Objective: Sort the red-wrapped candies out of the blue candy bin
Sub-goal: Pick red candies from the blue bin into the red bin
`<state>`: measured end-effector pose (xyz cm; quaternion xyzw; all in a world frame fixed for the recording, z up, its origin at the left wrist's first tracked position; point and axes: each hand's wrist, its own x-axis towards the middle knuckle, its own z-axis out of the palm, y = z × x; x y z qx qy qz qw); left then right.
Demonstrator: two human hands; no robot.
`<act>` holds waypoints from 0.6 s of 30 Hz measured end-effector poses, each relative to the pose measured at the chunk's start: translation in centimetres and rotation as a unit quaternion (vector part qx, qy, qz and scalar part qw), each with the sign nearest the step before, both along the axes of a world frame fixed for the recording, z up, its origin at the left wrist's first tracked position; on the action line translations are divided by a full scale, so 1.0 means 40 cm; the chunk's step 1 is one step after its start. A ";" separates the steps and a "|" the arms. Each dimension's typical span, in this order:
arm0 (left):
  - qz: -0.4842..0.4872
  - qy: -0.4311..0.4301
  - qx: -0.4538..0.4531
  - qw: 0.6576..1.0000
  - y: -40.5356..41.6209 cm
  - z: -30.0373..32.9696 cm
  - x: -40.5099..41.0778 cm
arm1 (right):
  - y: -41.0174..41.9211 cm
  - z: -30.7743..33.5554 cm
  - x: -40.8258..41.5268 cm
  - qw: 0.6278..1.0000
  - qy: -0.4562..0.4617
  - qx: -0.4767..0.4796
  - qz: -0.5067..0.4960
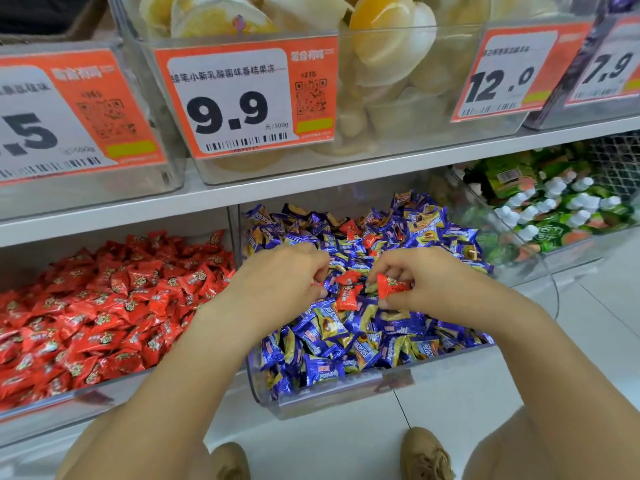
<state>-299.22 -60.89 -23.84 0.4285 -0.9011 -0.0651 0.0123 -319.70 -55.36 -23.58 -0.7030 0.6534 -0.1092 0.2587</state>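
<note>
The clear bin of blue-wrapped candies (332,393) sits on the lower shelf in the middle. Both my hands are inside it, over the pile. My right hand (419,282) pinches a red-wrapped candy (391,285) between thumb and fingers. My left hand (280,275) has its fingers curled down into the pile, with a sliver of red wrapper showing at its fingertips. Two loose red candies (347,295) lie on the blue pile between my hands. More red candies (360,233) show among the blue ones farther back.
A bin full of red-wrapped candies (104,306) stands just left of the blue bin. A bin of green packets (554,209) is at the right. Upper-shelf bins carry orange price tags (242,98). My shoes (426,455) are on the white floor below.
</note>
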 end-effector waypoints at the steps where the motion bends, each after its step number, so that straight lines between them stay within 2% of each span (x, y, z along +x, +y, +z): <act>1: 0.001 -0.005 0.000 1.000 0.000 -0.001 -0.002 | 0.001 0.001 -0.005 1.000 -0.006 -0.009 -0.013; 5: 0.002 -0.008 -0.016 1.000 -0.002 -0.012 -0.014 | -0.005 0.002 0.009 0.994 -0.067 -0.075 -0.048; 8: -0.001 -0.009 0.010 1.000 -0.008 -0.025 -0.016 | -0.025 -0.001 0.038 0.991 -0.054 -0.116 -0.032; 12: 0.018 0.111 0.016 0.994 -0.012 -0.014 0.005 | -0.032 -0.037 0.049 0.996 0.048 -0.062 0.039; 15: 0.031 0.180 0.031 0.983 -0.016 -0.002 0.020 | -0.037 -0.053 0.045 0.997 0.029 -0.030 0.064; 18: 0.037 0.215 0.098 0.971 -0.016 0.016 0.030 | -0.040 -0.061 0.047 0.995 0.033 -0.070 0.067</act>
